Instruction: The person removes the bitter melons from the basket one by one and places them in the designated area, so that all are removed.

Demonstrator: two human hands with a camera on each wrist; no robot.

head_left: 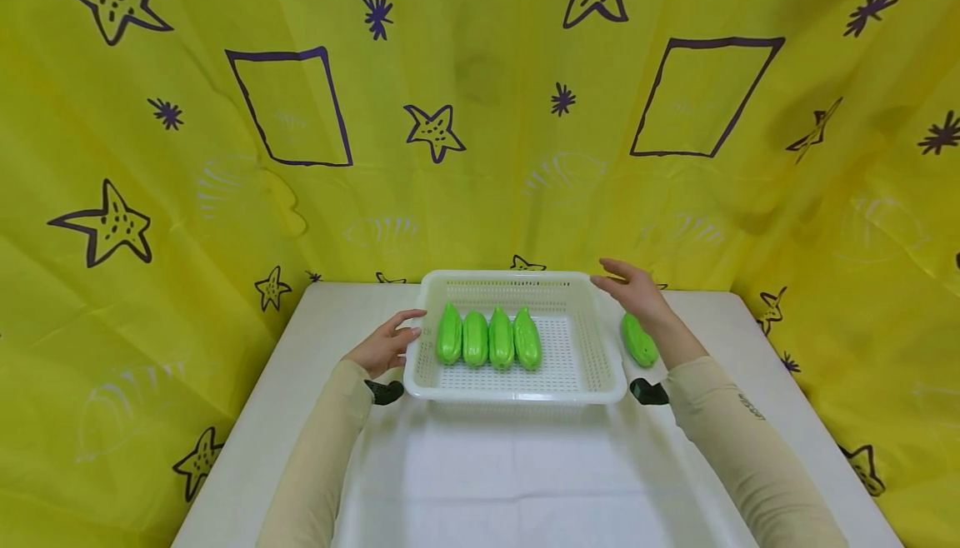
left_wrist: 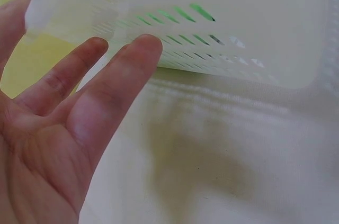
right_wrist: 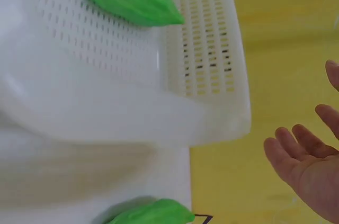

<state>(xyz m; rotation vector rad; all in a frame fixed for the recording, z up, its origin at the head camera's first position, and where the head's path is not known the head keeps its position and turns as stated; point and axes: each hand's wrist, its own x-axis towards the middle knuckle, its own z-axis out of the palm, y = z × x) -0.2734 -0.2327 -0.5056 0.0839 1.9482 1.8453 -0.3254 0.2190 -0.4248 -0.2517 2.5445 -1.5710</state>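
Observation:
A white perforated basket stands on the white table and holds several green ridged gourds in a row at its left side. One more green gourd lies on the table just right of the basket; it also shows in the right wrist view. My left hand is open with fingertips at the basket's left wall. My right hand hovers open beside the basket's far right corner, touching nothing, above the loose gourd.
A yellow cloth with dark stars and squares hangs behind and around the table. The table's front half lies between my two sleeved forearms.

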